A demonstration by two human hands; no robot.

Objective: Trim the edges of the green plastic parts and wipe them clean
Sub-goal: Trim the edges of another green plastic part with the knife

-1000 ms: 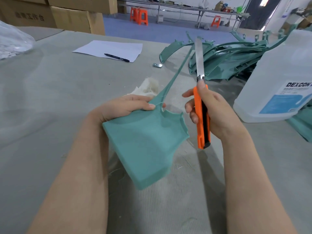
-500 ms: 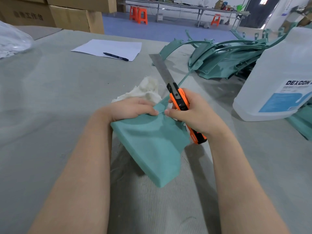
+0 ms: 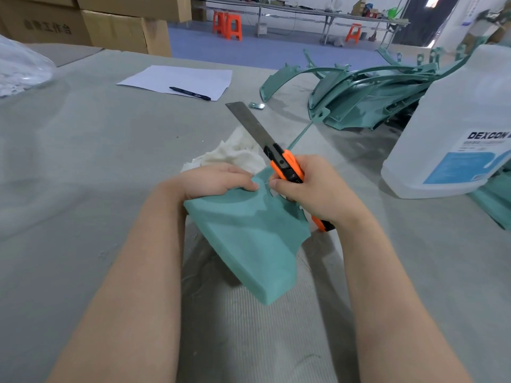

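- Head view: the green plastic part is at the middle of the grey table, its broad textured face up and its near end pointing towards the person.
- The left hand grasps the part's far left edge, with the fingers curled over it.
- The right hand is clenched round the orange utility knife at the part's far right edge, beside a small rounded notch. The thumb tip lies close to the left hand's thumb.
- The knife's long blade is extended and points up and away to the left, off the part.
- A thin green strip runs from the part's far edge towards a pile of green parts lying beyond it to the right.
- A white cloth lies crumpled just behind the part, partly hidden by the left hand.
- A large translucent jug with a blue label stands to the part's right.
- Far beyond the part on the left lies a sheet of paper with a black pen on it.
- A small metal piece lies beyond the blade tip.
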